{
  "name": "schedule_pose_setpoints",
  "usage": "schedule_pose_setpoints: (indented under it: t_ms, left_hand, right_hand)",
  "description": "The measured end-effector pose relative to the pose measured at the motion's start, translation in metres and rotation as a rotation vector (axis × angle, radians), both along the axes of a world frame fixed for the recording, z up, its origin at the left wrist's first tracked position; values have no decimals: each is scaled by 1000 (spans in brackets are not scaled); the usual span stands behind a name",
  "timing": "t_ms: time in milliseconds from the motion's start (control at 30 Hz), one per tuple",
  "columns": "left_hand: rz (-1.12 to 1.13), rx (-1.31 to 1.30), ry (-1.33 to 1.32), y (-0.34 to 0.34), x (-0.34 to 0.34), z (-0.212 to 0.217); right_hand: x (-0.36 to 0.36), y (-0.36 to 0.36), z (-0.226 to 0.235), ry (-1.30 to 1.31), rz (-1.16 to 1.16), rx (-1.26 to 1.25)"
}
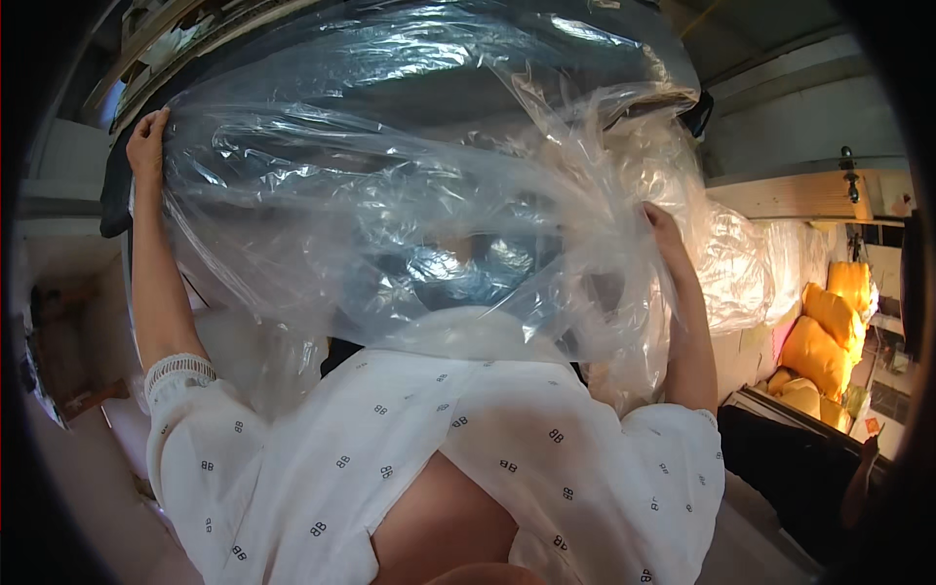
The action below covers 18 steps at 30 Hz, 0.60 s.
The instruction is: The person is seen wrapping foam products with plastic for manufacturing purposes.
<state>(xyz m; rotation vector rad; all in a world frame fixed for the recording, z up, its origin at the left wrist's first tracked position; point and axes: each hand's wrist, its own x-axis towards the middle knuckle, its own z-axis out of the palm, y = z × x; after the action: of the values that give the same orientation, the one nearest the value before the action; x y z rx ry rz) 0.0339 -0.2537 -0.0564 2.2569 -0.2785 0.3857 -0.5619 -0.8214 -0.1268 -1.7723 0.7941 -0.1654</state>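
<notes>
A large sheet of clear, crinkled plastic film (390, 185) is stretched between my two hands and hangs down to the front of my white patterned top. My left hand (148, 146) is raised at the far left, with its fingers pinched on the film's edge. On the other side, my right hand (665, 234) is closed on gathered folds of the same film, its fingertips partly hidden among them. Beneath and behind the film lies a broad dark surface (117, 200), mostly seen through the plastic; I cannot make out what it is.
More clear plastic (756, 263) lies bunched to the right, below a wooden board (790, 198). Yellow stuffed bundles (817, 356) are piled at the far right. Another person in dark clothing (780, 458) is at the lower right. Wooden slats (161, 44) run along the upper left.
</notes>
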Motion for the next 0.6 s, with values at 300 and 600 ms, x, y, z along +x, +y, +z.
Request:
schedule_pose_setpoints:
  t_ms: [300, 600]
  left_hand:
    - [7, 96, -19, -4, -2, 6]
    - [109, 264, -100, 93, 1, 14]
  right_hand:
    - [114, 76, 90, -252, 52, -471]
    - [88, 42, 33, 134, 167, -878]
